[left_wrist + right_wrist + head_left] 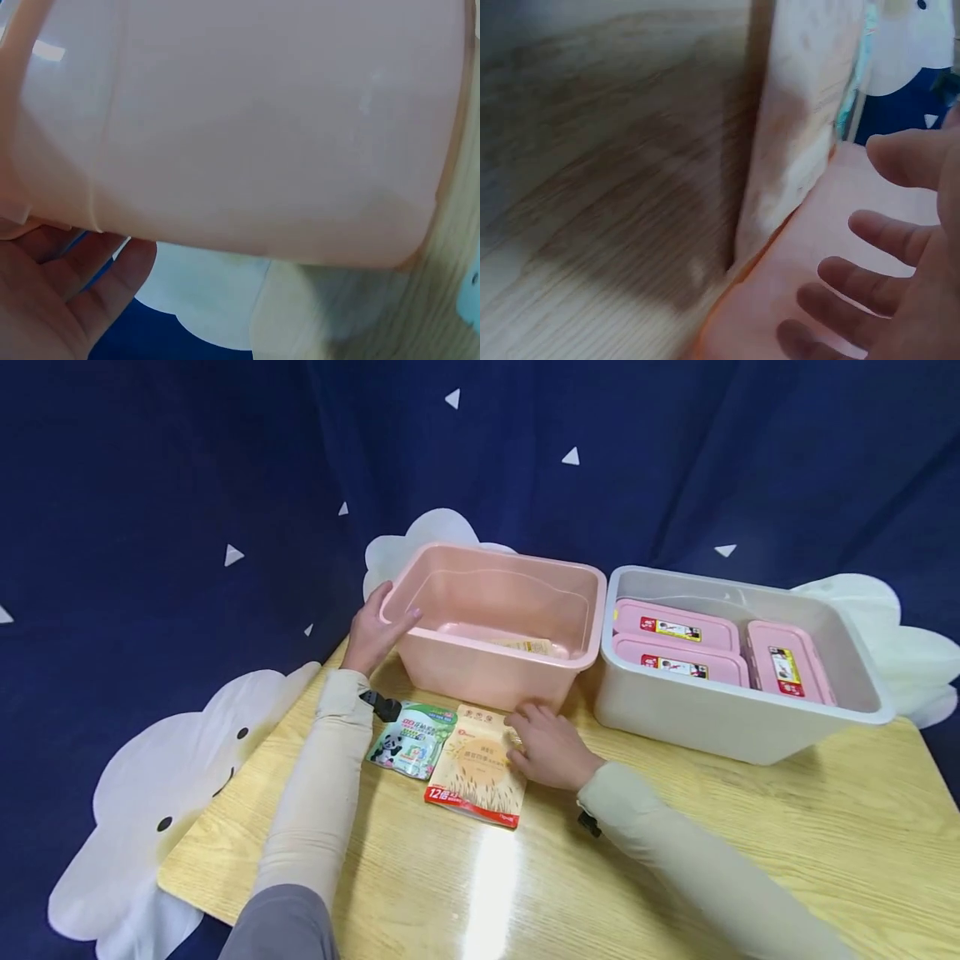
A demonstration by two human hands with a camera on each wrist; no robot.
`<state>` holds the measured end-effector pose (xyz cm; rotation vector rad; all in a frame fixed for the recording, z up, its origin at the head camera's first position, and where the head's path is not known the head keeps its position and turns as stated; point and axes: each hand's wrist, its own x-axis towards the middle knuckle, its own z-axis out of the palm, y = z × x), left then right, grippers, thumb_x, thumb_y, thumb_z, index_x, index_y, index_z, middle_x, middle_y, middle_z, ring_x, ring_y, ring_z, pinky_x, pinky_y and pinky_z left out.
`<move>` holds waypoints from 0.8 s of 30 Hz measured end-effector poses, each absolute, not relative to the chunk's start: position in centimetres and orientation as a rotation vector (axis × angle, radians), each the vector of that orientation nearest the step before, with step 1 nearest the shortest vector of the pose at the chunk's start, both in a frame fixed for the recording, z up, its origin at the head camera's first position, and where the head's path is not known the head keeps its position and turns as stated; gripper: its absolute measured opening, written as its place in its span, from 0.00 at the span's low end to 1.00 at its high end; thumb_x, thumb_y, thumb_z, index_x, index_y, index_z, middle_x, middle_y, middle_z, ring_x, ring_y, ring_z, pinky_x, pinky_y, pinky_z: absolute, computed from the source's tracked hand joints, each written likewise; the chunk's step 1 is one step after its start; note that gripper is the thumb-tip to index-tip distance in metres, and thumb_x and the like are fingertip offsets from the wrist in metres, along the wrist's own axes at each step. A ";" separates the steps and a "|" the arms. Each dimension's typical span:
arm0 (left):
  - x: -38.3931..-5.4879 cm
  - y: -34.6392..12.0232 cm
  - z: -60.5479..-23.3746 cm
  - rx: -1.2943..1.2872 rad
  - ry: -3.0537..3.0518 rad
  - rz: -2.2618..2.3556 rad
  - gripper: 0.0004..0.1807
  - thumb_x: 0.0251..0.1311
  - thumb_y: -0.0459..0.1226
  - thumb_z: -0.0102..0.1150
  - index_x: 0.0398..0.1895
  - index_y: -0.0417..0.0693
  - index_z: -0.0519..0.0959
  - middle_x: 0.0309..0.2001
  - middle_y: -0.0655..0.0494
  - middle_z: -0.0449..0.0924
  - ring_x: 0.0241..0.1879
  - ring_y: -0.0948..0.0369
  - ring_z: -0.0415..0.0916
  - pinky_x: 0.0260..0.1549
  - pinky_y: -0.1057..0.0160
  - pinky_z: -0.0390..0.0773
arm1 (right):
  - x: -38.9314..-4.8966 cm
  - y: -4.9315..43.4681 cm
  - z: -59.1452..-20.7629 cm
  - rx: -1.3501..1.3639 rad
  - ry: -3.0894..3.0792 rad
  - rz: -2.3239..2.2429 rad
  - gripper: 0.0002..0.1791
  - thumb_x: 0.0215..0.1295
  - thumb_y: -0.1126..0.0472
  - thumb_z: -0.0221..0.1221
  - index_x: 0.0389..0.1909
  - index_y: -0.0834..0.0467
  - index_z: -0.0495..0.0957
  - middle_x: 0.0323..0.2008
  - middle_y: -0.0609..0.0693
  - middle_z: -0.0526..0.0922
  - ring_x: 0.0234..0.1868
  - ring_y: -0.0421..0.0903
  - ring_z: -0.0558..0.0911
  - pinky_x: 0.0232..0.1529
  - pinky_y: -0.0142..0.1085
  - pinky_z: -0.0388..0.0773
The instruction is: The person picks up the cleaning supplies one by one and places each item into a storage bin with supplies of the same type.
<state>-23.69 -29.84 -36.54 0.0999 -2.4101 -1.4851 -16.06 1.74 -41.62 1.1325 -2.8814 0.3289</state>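
Gripped the pink bin (487, 670), upper centre, with the left hand (371, 632), probably to steady it; held the right hand (557, 748) loosely spread by the beige packet (478, 764), below centre.

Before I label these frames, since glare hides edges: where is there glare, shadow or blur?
Head view: a bright glare streak on the wooden table below the beige wheat-print pouch; left wrist: the pink plastic bin looks hazy and soft, with a small reflection at upper left; right wrist: dim, dark shadow across the table, the pouch's print blurred.
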 end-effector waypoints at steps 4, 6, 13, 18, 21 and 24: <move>-23.8 -29.6 -36.5 0.083 -2.443 -1.470 0.48 0.56 0.54 0.66 0.78 0.53 0.56 0.74 0.44 0.63 0.69 0.48 0.66 0.71 0.49 0.64 | -16.2 1.8 -42.2 1.042 -2.988 0.283 0.25 0.65 0.50 0.61 0.58 0.59 0.73 0.59 0.59 0.76 0.57 0.58 0.78 0.48 0.56 0.81; -23.8 -29.7 -36.5 0.081 -2.447 -1.464 0.48 0.56 0.54 0.66 0.78 0.53 0.56 0.74 0.44 0.62 0.70 0.48 0.65 0.71 0.49 0.64 | -16.3 1.8 -42.5 1.020 -3.029 0.275 0.27 0.64 0.47 0.62 0.57 0.59 0.73 0.58 0.59 0.76 0.56 0.58 0.78 0.48 0.54 0.81; -23.7 -30.5 -36.5 0.083 -2.440 -1.445 0.46 0.58 0.52 0.64 0.77 0.52 0.57 0.75 0.45 0.61 0.71 0.47 0.64 0.72 0.48 0.62 | -17.1 1.2 -43.7 0.895 -3.093 0.383 0.40 0.55 0.41 0.69 0.62 0.62 0.72 0.64 0.60 0.73 0.67 0.60 0.70 0.64 0.53 0.73; -23.9 -30.4 -36.4 0.064 -2.457 -1.452 0.47 0.58 0.53 0.63 0.78 0.53 0.56 0.76 0.45 0.60 0.71 0.47 0.64 0.72 0.48 0.62 | -17.7 1.0 -44.3 0.814 -3.076 0.434 0.38 0.51 0.47 0.73 0.59 0.62 0.75 0.62 0.59 0.76 0.66 0.59 0.71 0.69 0.49 0.68; -24.0 -30.3 -36.6 0.072 -2.446 -1.457 0.46 0.59 0.52 0.64 0.78 0.52 0.56 0.76 0.45 0.60 0.71 0.47 0.64 0.73 0.49 0.62 | -18.0 1.0 -44.5 0.833 -3.059 0.509 0.35 0.50 0.51 0.73 0.57 0.63 0.77 0.60 0.59 0.79 0.64 0.58 0.74 0.71 0.48 0.65; -24.1 -29.9 -36.6 0.073 -2.435 -1.449 0.46 0.59 0.51 0.64 0.77 0.50 0.57 0.75 0.45 0.60 0.71 0.48 0.64 0.73 0.51 0.62 | -18.3 1.2 -44.9 0.829 -3.063 0.689 0.28 0.50 0.57 0.70 0.53 0.62 0.79 0.54 0.57 0.84 0.58 0.56 0.80 0.65 0.48 0.71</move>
